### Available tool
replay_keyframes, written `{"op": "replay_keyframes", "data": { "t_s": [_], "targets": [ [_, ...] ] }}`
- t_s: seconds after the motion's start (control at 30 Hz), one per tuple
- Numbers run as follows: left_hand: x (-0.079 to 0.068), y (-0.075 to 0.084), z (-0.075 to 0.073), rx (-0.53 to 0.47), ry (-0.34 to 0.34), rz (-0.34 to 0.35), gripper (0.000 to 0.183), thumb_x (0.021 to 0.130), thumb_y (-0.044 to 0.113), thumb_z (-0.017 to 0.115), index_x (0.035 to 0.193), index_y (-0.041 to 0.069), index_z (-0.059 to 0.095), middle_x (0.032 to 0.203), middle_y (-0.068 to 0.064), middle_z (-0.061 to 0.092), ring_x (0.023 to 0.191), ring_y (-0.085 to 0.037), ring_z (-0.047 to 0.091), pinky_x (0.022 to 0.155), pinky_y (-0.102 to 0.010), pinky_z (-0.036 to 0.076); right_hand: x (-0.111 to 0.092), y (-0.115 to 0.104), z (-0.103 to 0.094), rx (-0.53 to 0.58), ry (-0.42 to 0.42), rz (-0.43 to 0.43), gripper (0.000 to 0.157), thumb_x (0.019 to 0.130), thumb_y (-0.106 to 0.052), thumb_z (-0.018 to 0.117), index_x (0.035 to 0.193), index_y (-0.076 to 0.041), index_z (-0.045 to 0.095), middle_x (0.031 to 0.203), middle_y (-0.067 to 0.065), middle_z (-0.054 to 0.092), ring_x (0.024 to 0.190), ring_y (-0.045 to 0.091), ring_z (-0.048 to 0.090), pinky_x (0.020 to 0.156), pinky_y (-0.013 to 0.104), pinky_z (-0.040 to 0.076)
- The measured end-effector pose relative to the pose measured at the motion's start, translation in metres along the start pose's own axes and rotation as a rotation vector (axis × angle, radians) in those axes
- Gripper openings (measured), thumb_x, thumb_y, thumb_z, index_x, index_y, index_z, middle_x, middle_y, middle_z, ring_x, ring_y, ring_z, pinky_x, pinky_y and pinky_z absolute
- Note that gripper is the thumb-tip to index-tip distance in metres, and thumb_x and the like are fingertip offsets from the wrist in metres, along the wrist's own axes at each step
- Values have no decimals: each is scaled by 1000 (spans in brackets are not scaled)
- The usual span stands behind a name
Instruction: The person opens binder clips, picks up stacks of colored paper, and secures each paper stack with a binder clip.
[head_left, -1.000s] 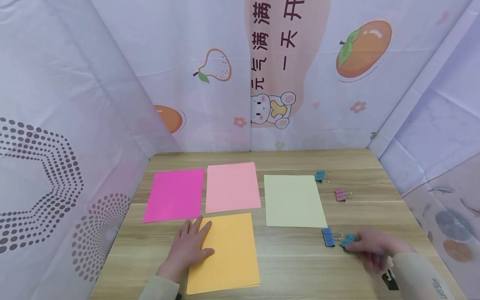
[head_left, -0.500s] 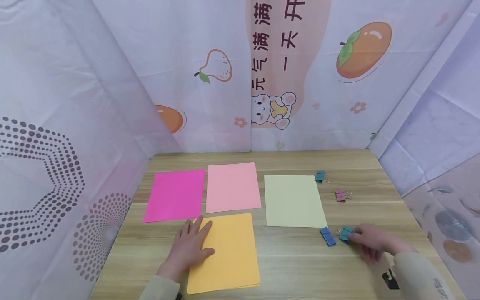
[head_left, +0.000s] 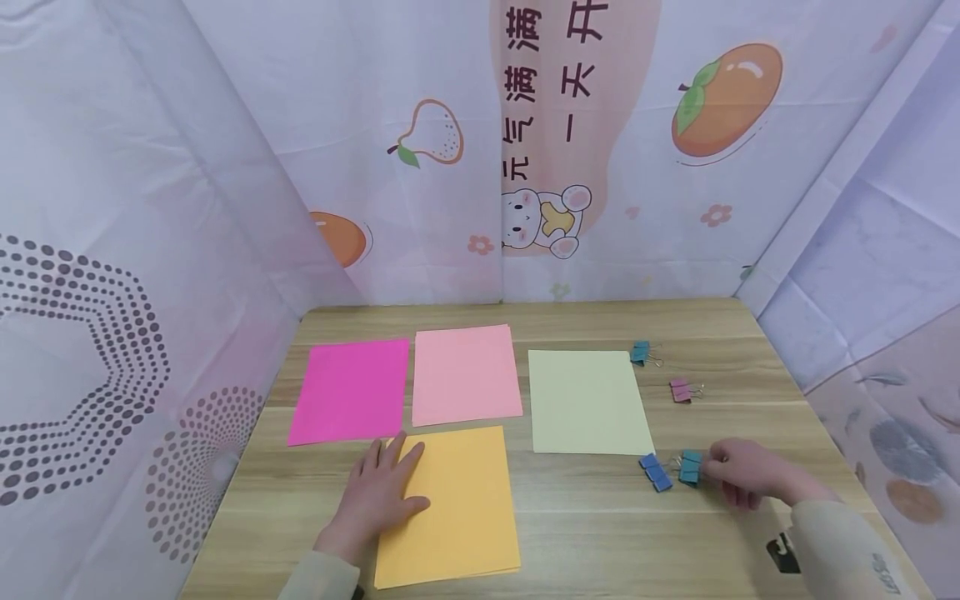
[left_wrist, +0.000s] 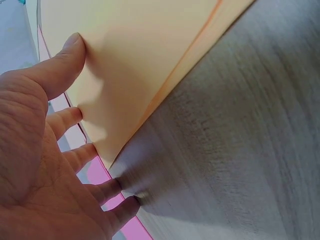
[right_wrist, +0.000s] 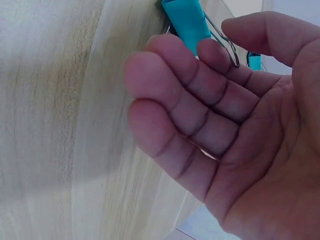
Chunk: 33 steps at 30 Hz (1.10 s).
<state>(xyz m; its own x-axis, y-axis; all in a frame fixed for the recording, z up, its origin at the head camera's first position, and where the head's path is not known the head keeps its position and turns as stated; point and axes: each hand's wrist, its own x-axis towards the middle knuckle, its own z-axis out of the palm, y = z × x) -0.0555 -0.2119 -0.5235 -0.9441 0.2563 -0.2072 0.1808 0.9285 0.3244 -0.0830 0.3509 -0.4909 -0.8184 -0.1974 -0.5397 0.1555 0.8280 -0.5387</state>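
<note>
In the head view, my left hand (head_left: 378,492) lies spread on the left edge of the orange-yellow paper stack (head_left: 453,517). The left wrist view shows the thumb and two fingers over the paper (left_wrist: 135,60), with the other fingertips by the wood. At the right, my right hand (head_left: 742,473) has curled fingers beside a teal binder clip (head_left: 690,468). In the right wrist view, its thumb and index finger pinch around a wire handle of the teal clip (right_wrist: 187,25). A blue binder clip (head_left: 656,473) lies just left of the teal one.
Behind lie magenta paper (head_left: 350,392), pink paper (head_left: 467,375) and pale green paper (head_left: 590,402) in a row. Another teal clip (head_left: 641,353) and a pink clip (head_left: 681,390) lie back right. Patterned curtains (head_left: 420,242) border the wooden table (head_left: 585,533). A black mark (head_left: 783,553) lies near the right sleeve.
The teal clip near my right hand has shifted slightly away and turned straighter. My right fingers have moved from its body toward its right side. The blue clip has tilted; my left hand stays put.
</note>
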Motion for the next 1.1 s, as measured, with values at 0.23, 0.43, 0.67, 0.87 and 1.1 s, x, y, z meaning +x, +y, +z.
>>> {"op": "replay_keyframes", "data": {
  "t_s": [0.23, 0.43, 0.67, 0.87, 1.1],
  "targets": [
    [0, -1, 1, 3, 3, 1, 81, 87, 47, 77, 155, 15, 46, 166, -18, 27, 148, -57, 20, 113, -75, 21, 0, 1, -2, -6, 42, -35, 18, 99, -17, 59, 85, -7, 54, 65, 5, 58, 55, 20, 57, 48, 33, 49],
    [0, -1, 1, -4, -2, -2, 81, 87, 46, 77, 155, 15, 45, 166, -18, 26, 148, -57, 19, 114, -74, 20, 1, 1, -3, -11, 70, -68, 17, 100, -16, 59, 87, -7, 55, 67, 4, 57, 58, 20, 55, 49, 31, 46],
    [0, 0, 1, -6, 2, 2, 80, 88, 46, 77, 155, 15, 46, 166, -18, 27, 148, -57, 19, 114, -74, 20, 2, 2, -4, -23, 80, -80, 18, 102, -18, 58, 88, -7, 55, 70, 3, 57, 60, 18, 54, 50, 30, 45],
    [0, 0, 1, -4, 5, 3, 80, 87, 46, 77, 154, 15, 46, 166, -18, 27, 148, -57, 20, 113, -75, 21, 3, 5, -3, -41, 98, -98, 19, 101, -18, 59, 85, -9, 54, 67, 2, 56, 59, 17, 53, 50, 29, 44],
    [0, 0, 1, 1, -2, 1, 80, 88, 47, 77, 155, 15, 46, 166, -18, 26, 148, -57, 20, 113, -75, 21, 4, 5, -4, -71, 124, -118, 17, 101, -19, 60, 87, -10, 56, 68, 1, 56, 60, 16, 52, 51, 28, 43]
  ]
}}
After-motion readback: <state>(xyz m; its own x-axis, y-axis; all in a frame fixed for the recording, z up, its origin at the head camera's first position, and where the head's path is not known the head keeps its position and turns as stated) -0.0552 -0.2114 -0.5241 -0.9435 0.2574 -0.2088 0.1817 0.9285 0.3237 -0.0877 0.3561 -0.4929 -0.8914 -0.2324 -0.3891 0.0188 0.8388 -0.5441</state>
